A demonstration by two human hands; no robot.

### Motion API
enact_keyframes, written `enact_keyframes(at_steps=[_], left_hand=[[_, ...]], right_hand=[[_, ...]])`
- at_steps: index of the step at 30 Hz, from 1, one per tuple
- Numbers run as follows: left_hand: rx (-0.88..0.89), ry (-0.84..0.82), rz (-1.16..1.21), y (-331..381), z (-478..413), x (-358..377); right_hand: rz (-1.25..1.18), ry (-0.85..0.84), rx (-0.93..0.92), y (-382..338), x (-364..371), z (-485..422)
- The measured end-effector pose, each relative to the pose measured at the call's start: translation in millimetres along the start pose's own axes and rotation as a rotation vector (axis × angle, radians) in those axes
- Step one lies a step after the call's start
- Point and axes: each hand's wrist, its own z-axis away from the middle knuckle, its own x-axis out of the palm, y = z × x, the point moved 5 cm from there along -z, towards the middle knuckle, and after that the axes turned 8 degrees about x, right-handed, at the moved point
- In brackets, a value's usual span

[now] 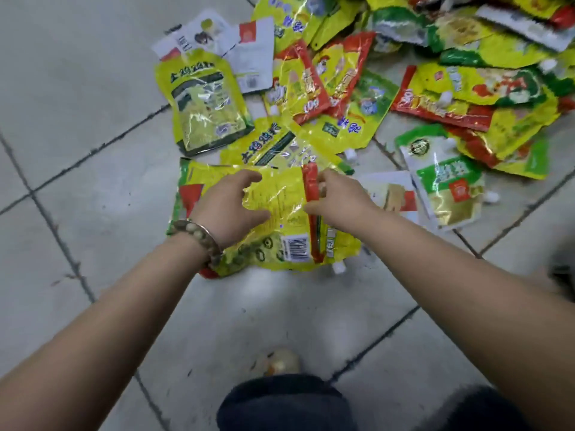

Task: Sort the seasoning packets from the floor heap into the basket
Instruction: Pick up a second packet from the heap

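Note:
A heap of seasoning packets (pixel 435 73), mostly yellow with red and green ones, spreads over the tiled floor from the middle to the top right. Nearest me lies a small stack of yellow packets (pixel 280 213), back side up with a barcode showing. My left hand (pixel 230 209), a beaded bracelet on its wrist, rests on the stack with fingers curled on the top packet. My right hand (pixel 333 200) pinches the red edge strip of that same packet. No basket is in view.
A yellow stand-up pouch (pixel 205 101) lies at the heap's left edge, white packets (pixel 249 48) behind it. A green and white pouch (pixel 445 178) lies right of my hands. My dark knees (pixel 286 402) sit at the bottom. Grey floor tiles (pixel 77 88) extend left.

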Motion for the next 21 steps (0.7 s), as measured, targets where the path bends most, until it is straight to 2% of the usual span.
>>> enact_keyframes(at_steps=[2,5,9,11,12,14,16,19,21], left_hand=[[-0.058,0.030,0.030,-28,3,9],[-0.090,0.066,0.077,-55,7,19],[-0.048,0.150,0.094,-65,4,22],[-0.021,0.180,0.097,-64,3,24],[-0.012,0.195,0.103,-65,3,26],[0.000,0.221,0.123,-66,3,29],[0.014,0.250,0.139,-66,6,33],[0.009,0.321,0.217,-67,11,36],[-0.008,0.372,0.276,-68,16,37]], right_hand=[[-0.132,0.029,0.081,0,20,-17],[-0.317,0.183,0.157,1,34,-29],[-0.527,0.341,0.159,10,45,-31],[-0.546,0.382,0.131,10,46,-30],[-0.467,0.411,0.114,7,44,-31],[-0.108,0.480,0.056,-5,38,-34],[0.229,0.481,-0.121,-27,35,-34],[0.584,0.273,-0.412,-52,55,-35],[0.663,0.196,-0.429,-60,67,-38]])
